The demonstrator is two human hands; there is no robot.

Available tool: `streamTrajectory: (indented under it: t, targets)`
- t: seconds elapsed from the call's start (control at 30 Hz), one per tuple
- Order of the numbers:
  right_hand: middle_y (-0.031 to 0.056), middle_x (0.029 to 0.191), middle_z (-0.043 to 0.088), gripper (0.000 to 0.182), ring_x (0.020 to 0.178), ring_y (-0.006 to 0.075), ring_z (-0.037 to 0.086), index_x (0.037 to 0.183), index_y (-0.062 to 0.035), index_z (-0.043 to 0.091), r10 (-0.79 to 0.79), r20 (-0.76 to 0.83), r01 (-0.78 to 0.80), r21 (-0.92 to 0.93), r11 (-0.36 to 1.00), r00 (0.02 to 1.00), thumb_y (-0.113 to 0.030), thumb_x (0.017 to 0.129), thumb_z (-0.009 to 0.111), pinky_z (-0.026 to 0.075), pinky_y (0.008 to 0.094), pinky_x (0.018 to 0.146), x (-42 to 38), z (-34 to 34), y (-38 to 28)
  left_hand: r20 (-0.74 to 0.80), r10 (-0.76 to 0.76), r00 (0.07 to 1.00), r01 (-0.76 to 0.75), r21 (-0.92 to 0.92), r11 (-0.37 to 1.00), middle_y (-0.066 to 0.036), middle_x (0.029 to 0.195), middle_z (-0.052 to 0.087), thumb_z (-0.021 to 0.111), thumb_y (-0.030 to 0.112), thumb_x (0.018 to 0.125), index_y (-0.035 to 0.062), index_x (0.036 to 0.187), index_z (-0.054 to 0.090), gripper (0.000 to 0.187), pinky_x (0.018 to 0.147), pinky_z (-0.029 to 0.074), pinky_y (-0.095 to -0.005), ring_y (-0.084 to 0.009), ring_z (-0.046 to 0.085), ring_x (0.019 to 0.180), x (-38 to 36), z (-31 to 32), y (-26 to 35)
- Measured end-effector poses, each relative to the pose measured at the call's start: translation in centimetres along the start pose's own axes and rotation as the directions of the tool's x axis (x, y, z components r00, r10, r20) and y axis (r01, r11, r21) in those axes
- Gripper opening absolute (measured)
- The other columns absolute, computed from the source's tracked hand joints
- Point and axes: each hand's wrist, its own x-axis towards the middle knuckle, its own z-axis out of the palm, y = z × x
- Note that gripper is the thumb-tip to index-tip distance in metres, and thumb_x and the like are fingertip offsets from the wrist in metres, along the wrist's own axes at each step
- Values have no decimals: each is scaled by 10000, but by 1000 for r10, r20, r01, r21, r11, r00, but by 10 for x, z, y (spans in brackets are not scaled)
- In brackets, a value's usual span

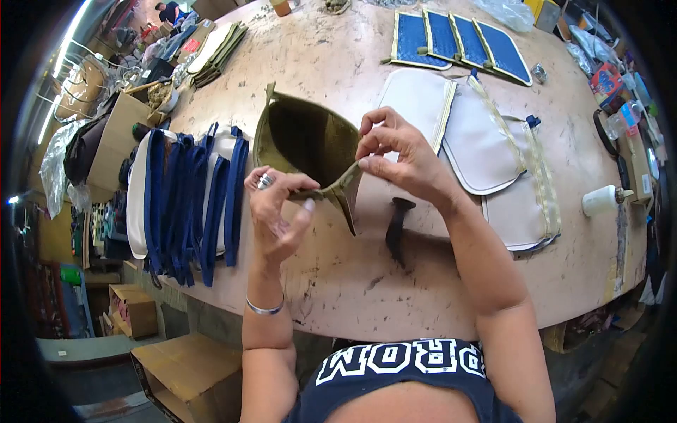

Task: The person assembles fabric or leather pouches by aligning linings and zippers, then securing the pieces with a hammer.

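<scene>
An olive-green fabric pouch (303, 134) is held up above the table, its dark mouth gaping toward me. My left hand (276, 204) is closed on the pouch's near rim at its lower left. With thumb and fingertips, my right hand (398, 155) pinches the right edge of the same rim. A loose flap or strip of the green fabric hangs down between the hands. Below my right hand, a black hammer (397, 233) lies on the table, part of its handle in shadow.
White pieces with navy straps (187, 204) lie at left on the worn table (338, 289). Pale zippered panels (479, 141) lie at right, blue panels (458, 39) beyond them. A white bottle (599, 201) stands near the right edge. Green pieces (218, 53) are stacked at far left.
</scene>
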Motion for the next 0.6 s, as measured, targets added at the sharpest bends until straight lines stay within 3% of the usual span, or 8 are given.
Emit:
streamTrajectory:
  t: [0.17,0.3,0.33,0.43,0.47,0.6]
  targets:
    - [59,959,502,40,819,153,546,730,-22,605,3,3,-3,33,999,1000,-30,691,612,450,266,703,0,-2,5,16,114,993,-116,140,983,-11,748,629,633,77,631,120,838,610,213,968,231,-399,-190,564,795,1,7,8]
    - [70,929,527,43,813,151,554,714,-12,608,147,-29,-145,58,988,989,-54,715,600,462,270,715,2,-4,8,52,151,987,-158,204,966,5,779,630,650,46,617,149,850,601,260,994,228,-430,-206,567,809,1,16,14]
    - [80,880,552,77,769,152,573,779,11,595,128,-67,-127,12,992,990,-41,723,582,477,265,678,1,-3,9,72,160,985,-172,214,962,18,796,625,654,46,610,158,851,600,271,1005,225,-451,-208,563,813,2,18,15]
    - [96,841,569,163,696,147,588,885,39,559,352,-83,-330,205,922,932,-18,733,553,489,256,609,1,-1,17,74,211,975,-223,248,943,31,786,613,646,45,605,162,844,599,271,1008,224,-463,-205,559,816,2,28,17]
    - [84,841,539,267,671,105,544,1017,36,474,476,7,-466,216,858,879,26,761,545,447,207,537,2,-4,14,85,218,972,-233,250,940,22,779,615,639,35,604,156,842,598,270,1017,214,-462,-208,563,811,2,30,19]
    - [56,693,543,279,526,109,533,1044,30,440,557,76,-561,164,811,827,48,775,512,432,230,460,2,-6,4,113,242,964,-264,261,928,10,766,616,623,21,601,146,839,593,270,1043,186,-467,-212,573,809,2,36,22]
